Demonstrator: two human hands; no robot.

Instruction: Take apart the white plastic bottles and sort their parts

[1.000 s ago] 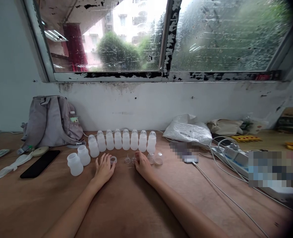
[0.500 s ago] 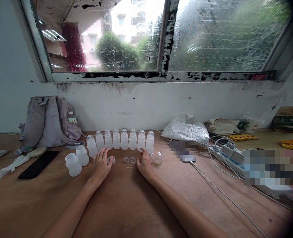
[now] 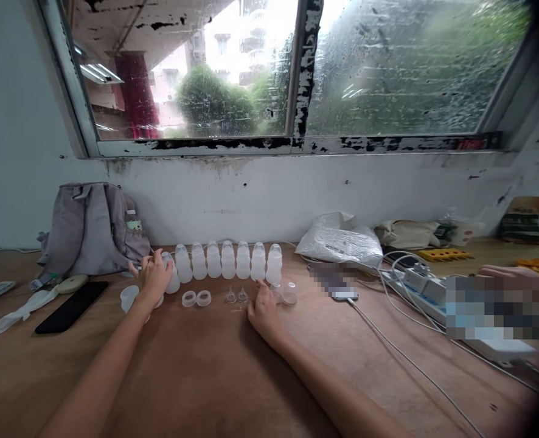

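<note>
My left hand point(image 3: 153, 281) is over the left end of a row of several frosted baby bottles with clear caps point(image 3: 228, 261). Its fingers are spread beside the leftmost capped bottle point(image 3: 173, 277); contact is unclear. Beneath and beside that hand stand two uncapped bottles point(image 3: 128, 297), partly covered by it. Two ring collars point(image 3: 196, 298) lie in front of the row, and two clear nipples point(image 3: 236, 295) are to their right. Loosely bent, my right hand point(image 3: 266, 311) rests on the table between the nipples and two clear caps point(image 3: 289, 296), holding nothing visible.
A grey backpack point(image 3: 93, 225) and black phone point(image 3: 72, 306) are at left. Behind to the right lie a silvery bag point(image 3: 340, 240), a charging phone and a power strip point(image 3: 420, 298) with trailing cables. Another person's hand point(image 3: 509, 271) shows at far right.
My left hand has moved left from the ring collars to the bottles, exposing both collars. My right hand stays nearly where it was. Another person's hand has appeared at far right.
</note>
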